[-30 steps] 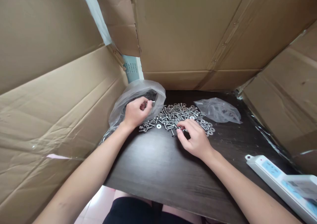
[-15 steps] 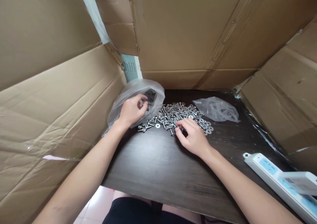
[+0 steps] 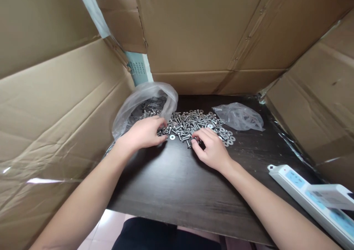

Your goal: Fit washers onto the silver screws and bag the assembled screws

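Many bolts (image 3: 186, 138) lie loose toward the table's (image 3: 166, 183) back edge, others inside the open bag (image 3: 123, 111); left hand (image 3: 145, 132) beside them, fingers apart; right hand (image 3: 212, 149) fingertips nearly together, grip unclear.

Cardboard walls (image 3: 193, 28), dark tabletop (image 3: 171, 183); pinkish floor (image 3: 107, 224), apparently tiled.

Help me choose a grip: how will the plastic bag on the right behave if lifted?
The plastic bag looks thin and crumpled, so it would probably flop. It lies low, so it's likely light; its shiny film may slip.
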The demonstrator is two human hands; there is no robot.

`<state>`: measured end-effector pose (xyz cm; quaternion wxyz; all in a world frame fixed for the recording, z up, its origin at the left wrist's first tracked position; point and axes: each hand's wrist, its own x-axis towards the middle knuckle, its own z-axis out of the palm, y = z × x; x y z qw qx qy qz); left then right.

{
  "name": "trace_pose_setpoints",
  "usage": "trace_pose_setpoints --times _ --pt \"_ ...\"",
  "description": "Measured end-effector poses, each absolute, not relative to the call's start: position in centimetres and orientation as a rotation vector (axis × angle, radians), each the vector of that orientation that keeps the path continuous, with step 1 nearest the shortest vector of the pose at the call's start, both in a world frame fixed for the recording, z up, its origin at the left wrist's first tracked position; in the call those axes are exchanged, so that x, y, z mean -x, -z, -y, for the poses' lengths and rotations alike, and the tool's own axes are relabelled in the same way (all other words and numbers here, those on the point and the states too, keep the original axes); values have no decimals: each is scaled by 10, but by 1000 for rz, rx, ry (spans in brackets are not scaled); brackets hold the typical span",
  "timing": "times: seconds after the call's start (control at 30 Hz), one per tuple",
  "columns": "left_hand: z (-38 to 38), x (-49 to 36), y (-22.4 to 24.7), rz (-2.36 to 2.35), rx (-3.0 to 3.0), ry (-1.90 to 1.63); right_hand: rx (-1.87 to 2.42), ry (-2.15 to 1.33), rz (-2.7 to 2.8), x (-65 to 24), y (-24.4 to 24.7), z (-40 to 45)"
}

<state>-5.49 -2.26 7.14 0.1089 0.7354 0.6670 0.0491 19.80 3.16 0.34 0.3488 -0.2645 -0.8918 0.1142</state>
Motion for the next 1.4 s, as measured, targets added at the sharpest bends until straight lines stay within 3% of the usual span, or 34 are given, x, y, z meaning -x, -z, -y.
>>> trace_pose_setpoints --times 0.4,1.03,1.4 --pt "37 61 -78 -1996 -1873 171 661 -346 2306 -197 -1 -33" --pt "14 33 -36 -1616 -2095 -574 619 -349 2364 -195 -3 -29" --pt "15 25 -34 -1523 -2347 -535 555 -229 2464 -196 1 -29"
